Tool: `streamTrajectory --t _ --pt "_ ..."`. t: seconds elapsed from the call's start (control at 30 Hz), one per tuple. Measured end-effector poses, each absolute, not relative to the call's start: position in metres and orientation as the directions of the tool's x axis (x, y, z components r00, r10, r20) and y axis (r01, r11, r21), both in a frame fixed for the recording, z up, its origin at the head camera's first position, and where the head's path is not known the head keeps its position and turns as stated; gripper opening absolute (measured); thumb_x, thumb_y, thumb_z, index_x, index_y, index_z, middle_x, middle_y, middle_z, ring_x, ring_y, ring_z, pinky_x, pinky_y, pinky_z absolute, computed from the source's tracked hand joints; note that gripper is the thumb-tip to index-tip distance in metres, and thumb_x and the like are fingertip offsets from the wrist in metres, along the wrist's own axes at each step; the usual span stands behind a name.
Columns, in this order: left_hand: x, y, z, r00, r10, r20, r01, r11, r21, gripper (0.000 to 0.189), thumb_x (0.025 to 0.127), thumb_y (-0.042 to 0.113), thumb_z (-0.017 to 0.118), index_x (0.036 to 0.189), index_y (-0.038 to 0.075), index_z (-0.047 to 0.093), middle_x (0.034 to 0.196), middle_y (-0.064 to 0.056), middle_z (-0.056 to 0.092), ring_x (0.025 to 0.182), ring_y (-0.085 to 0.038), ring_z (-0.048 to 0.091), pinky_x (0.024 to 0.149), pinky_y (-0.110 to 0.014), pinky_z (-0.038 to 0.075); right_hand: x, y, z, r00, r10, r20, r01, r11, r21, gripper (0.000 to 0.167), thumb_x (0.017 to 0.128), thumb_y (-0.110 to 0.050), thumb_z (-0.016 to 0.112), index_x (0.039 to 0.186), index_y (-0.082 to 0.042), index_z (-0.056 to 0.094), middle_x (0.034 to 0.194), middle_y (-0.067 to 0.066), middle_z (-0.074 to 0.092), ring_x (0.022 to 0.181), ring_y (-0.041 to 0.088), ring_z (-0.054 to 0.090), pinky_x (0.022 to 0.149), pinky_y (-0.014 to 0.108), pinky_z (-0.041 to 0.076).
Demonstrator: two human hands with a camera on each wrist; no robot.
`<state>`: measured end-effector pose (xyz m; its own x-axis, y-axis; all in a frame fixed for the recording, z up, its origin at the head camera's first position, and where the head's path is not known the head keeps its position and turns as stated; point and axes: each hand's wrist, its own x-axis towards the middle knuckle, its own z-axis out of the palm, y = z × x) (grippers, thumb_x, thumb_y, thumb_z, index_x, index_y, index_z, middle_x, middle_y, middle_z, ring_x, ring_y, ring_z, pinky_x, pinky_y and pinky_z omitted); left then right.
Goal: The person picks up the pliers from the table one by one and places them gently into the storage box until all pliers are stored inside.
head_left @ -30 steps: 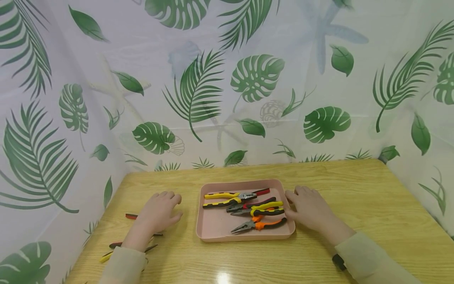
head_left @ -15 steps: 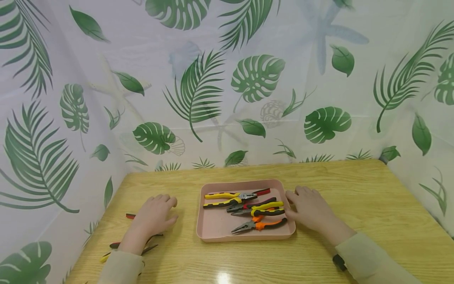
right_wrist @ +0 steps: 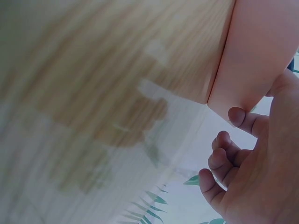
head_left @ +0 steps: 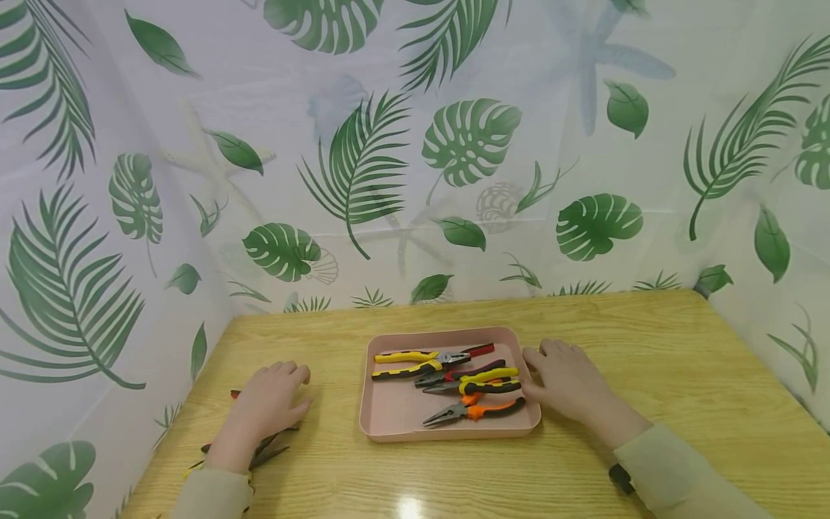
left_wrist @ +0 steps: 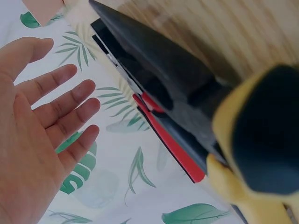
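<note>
"One pink tray (head_left: 397, 409), lying which way?"
"Lengthwise left to right, ending at the right hand (head_left: 563, 380), fingers loosely bent, gripping nothing."
"Yellow-handled pliers (left_wrist: 196, 88)?"
"Under the wrist of the left hand (head_left: 264, 404), loosely spread, holding nothing; their nose points right."

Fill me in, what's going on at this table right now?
A person's right hand is at the side of the tray, its fingers touching the edge. Several pliers lie loosely in the tray, some overlapping. The left hand is open and holds nothing, beside more pliers on the table. The head view shows those only partly, behind the left hand and forearm, so I can't count them.
</note>
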<state>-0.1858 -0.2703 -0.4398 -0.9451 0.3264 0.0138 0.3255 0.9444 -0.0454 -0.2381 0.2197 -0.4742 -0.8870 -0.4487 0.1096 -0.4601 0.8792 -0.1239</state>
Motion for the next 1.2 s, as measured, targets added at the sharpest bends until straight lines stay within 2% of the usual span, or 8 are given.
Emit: streamTrajectory --t 0.87,1.07,1.2 --pt "-0.175 -0.29 -0.44 -0.961 0.276 0.012 0.277 0.961 0.029 0.023 0.095 0.024 0.076 0.111 0.011 0.066 0.1 -0.005 0.068 0.091 -0.027 0.064 0.083 -0.051 0.053 -0.238 0.22 -0.475 -0.885 -0.452 0.114 -0.464 0.877 -0.122 0.022 0.093 -0.039 0.068 0.098 -0.019 0.06 0.084 0.001 0.049 0.077 0.018 0.043 0.067 0.036 0.034" --pt "-0.172 -0.296 -0.441 -0.959 0.28 0.039 0.281 0.959 0.041 0.019 0.094 0.02 0.075 0.108 0.01 0.067 0.09 -0.001 0.063 0.079 -0.017 0.054 0.078 -0.047 0.052 -0.239 0.221 -0.476 -0.883 -0.455 0.116 -0.467 0.877 -0.11 0.023 0.093 -0.039 0.068 0.099 -0.018 0.061 0.084 0.002 0.049 0.077 0.019 0.044 0.067 0.036 0.034" --pt "-0.171 -0.299 -0.443 -0.957 0.285 0.05 0.287 0.957 0.041 0.017 0.093 0.018 0.075 0.105 0.01 0.067 0.089 -0.001 0.063 0.077 -0.015 0.052 0.076 -0.045 0.051 -0.24 0.221 -0.476 -0.882 -0.456 0.116 -0.468 0.877 -0.111 0.023 0.093 -0.039 0.068 0.098 -0.018 0.061 0.084 0.002 0.048 0.077 0.018 0.043 0.066 0.036 0.034"
